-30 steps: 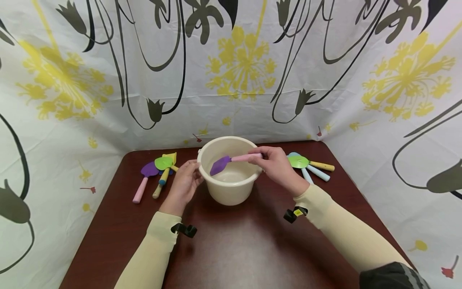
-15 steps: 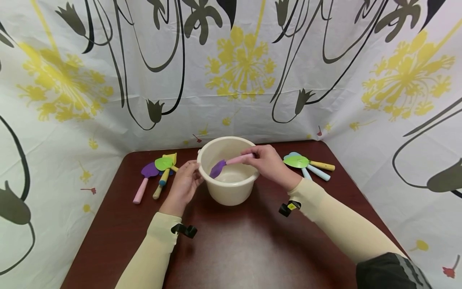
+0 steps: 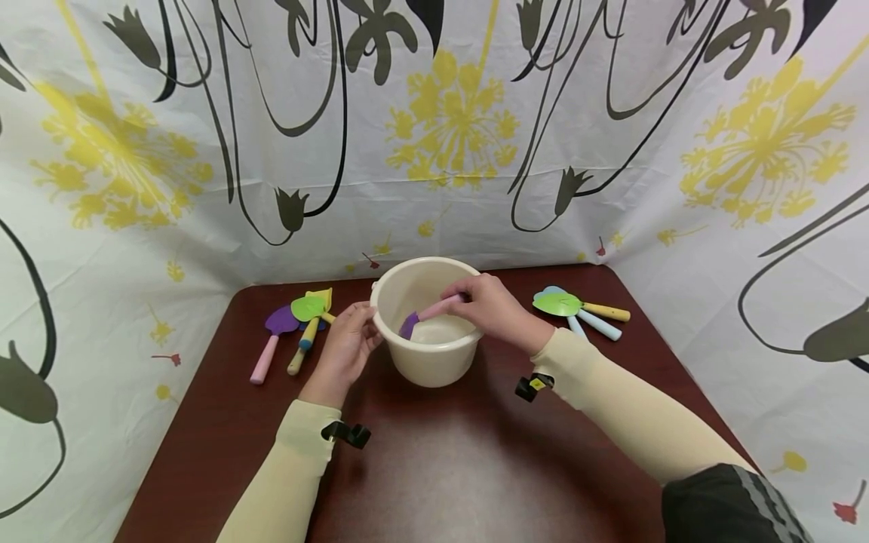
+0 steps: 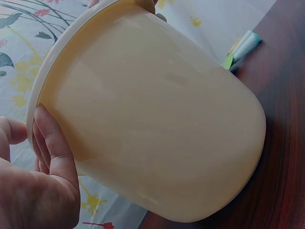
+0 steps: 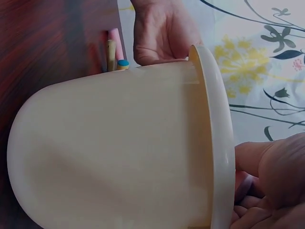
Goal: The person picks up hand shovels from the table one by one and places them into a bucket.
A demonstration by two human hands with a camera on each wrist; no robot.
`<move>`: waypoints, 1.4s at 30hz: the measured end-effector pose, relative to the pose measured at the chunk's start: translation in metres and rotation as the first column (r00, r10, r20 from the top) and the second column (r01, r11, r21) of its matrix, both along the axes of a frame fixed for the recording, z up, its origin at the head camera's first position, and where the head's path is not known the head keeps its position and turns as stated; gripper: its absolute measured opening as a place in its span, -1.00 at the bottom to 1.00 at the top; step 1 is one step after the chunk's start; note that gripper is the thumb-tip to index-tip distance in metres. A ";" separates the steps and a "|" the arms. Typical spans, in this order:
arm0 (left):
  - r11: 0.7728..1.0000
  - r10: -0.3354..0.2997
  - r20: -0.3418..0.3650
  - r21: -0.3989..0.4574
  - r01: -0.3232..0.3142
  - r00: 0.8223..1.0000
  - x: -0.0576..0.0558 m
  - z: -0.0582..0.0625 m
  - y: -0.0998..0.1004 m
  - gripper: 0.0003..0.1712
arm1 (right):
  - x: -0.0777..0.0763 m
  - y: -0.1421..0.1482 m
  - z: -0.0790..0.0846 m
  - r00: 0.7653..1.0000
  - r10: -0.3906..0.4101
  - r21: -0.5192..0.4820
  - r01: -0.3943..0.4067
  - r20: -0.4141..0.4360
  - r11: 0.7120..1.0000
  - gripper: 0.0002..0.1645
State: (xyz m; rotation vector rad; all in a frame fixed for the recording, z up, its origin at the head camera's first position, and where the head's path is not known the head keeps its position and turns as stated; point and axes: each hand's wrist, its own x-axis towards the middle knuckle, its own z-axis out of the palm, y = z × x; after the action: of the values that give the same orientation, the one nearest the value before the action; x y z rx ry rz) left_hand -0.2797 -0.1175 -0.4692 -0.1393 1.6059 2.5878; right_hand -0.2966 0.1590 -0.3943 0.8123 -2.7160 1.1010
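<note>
While the scoop's (image 3: 409,326) purple, its handle's (image 3: 437,308) pink; the bucket's (image 3: 432,366) cream.

The bucket (image 3: 434,367) before me looks like smooth, satin plastic, the worktop (image 3: 434,467) polished wood (grain shows up close), the backdrop (image 3: 448,204) matt, creased cloth.

A dark reddish-brown counter (image 3: 421,467) is carrying a cream bucket (image 3: 434,363), standing near its back edge. To the bucket's left, a pink-handled purple shovel (image 3: 280,321) is lying beside a pile of colourful shovels (image 3: 309,330); to its right, light-blue shovels (image 3: 600,325) are lying under a green shovel (image 3: 560,304).
</note>
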 end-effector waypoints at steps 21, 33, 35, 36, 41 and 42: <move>1.000 0.010 0.006 -0.011 -0.010 1.000 0.001 0.000 0.001 -0.76 | -0.005 -0.010 -0.003 0.995 0.081 0.051 -0.084 0.057 0.995 -0.91; 1.000 -0.001 -0.011 0.006 0.002 1.000 0.001 0.000 0.001 -0.75 | -0.003 -0.012 -0.003 0.989 0.143 0.065 -0.145 0.026 0.987 -0.95; 1.000 -0.005 -0.011 0.005 0.005 1.000 0.001 0.000 0.001 -0.74 | -0.003 -0.013 -0.004 0.987 0.159 0.057 -0.161 0.031 0.985 -0.95; 1.000 -0.005 -0.012 0.006 0.006 1.000 0.001 0.000 0.001 -0.73 | -0.003 -0.013 -0.005 0.985 0.168 0.055 -0.170 0.030 0.984 -0.93; 1.000 -0.006 -0.013 0.010 0.007 1.000 0.002 0.000 0.001 -0.73 | -0.003 -0.016 -0.006 0.977 0.211 0.065 -0.211 0.015 0.975 -0.77; 1.000 -0.005 -0.013 0.013 0.006 1.000 0.002 0.000 0.001 -0.73 | -0.002 -0.016 -0.006 0.976 0.217 0.068 -0.218 0.014 0.974 -0.75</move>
State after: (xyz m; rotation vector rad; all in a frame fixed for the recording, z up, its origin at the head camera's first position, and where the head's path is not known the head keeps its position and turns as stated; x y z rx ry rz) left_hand -0.2777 -0.1167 -0.4689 -0.1171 1.5916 2.5997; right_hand -0.2988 0.1426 -0.4004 1.1425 -2.7350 1.0520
